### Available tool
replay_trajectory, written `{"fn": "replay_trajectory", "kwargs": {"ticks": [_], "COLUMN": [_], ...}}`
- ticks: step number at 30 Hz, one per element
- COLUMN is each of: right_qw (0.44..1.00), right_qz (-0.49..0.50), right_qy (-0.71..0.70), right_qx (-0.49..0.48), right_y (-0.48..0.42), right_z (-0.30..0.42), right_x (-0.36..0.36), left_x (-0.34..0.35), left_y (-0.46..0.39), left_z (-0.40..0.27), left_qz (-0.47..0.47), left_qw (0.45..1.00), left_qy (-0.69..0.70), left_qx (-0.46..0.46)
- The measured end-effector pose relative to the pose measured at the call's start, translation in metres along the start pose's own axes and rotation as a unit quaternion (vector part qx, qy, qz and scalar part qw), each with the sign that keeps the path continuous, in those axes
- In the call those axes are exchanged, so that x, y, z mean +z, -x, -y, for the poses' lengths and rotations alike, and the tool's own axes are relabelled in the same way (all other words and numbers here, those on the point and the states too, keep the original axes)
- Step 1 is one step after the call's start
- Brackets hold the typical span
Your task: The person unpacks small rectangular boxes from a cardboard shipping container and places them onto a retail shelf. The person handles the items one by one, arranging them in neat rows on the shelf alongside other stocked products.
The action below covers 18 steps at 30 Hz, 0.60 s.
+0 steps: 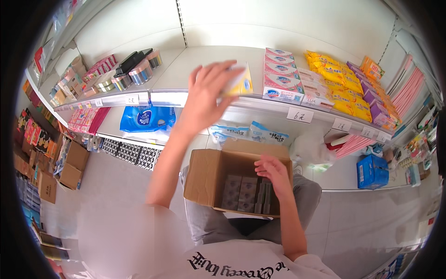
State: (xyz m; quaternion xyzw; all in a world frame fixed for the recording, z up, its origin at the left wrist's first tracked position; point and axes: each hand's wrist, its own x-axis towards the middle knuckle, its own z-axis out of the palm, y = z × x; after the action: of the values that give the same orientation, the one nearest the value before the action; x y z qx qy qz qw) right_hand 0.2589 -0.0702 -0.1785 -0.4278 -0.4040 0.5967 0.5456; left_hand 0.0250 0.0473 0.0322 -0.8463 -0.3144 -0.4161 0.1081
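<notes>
My left hand [209, 90] reaches over the front edge of the upper shelf. Its fingers are around a small yellow and white soap box [242, 83], which is blurred and stands just left of a stack of pink and white Safeguard soap boxes [282, 78]. Low over my lap is an open cardboard carton [204, 174] with its flaps folded out. Several small boxes [240, 193] stand in rows inside it, dim in the shade. My right hand [275, 174] hovers at the carton's right side, fingers loosely bent and apart, with nothing seen in them.
Yellow soap packs [339, 83], Lux boxes [313, 87] and purple boxes [374, 99] fill the shelf's right side. Tubs of hair ties [141, 71] stand at left. Below lie a blue wipes pack [146, 118] and blue-white bags [268, 132]. A price rail [299, 115] edges the shelf.
</notes>
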Motion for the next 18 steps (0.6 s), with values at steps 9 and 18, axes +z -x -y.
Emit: {"fn": "replay_trajectory", "kwargs": {"ticks": [9, 18], "right_qw": [0.993, 0.983], "right_qz": [-0.019, 0.001], "right_qy": [0.021, 0.052], "right_qx": [0.115, 0.175], "right_y": [0.018, 0.031], "right_z": [-0.083, -0.129], "right_x": [-0.011, -0.019], "left_x": [0.035, 0.058], "left_y": [-0.051, -0.045], "left_z": [0.056, 0.058], "left_qz": [0.243, 0.159], "left_qw": [0.929, 0.949], "left_qy": [0.24, 0.262], "left_qx": [-0.146, -0.076]}}
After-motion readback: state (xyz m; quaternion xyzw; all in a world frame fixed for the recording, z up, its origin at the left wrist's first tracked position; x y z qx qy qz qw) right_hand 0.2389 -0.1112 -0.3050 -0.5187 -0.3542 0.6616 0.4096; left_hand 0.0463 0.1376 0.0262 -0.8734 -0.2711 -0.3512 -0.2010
